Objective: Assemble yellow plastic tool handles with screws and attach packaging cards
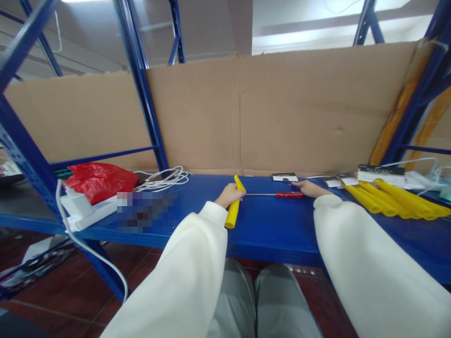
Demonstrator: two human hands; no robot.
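Observation:
My left hand (229,195) is closed around a yellow tube (231,217), which stands tilted over the blue shelf top; the fingers cover its middle. A screwdriver (289,195) with a red handle lies crosswise, its metal shaft pointing left towards the tube. Whether the shaft's tip touches the tube is hidden at my fingers. Just behind the screwdriver's handle, my right hand (310,189) reaches left with its fingertips together at a small dark thing, too small to name. A black-and-white card (284,177) lies behind those fingertips.
Several yellow tubes (391,199) lie side by side at the right, near a black-and-white box (380,172). On the left are a power strip (95,212), a red plastic bag (100,180) and coiled white cable (169,178). A cardboard panel (282,112) stands behind.

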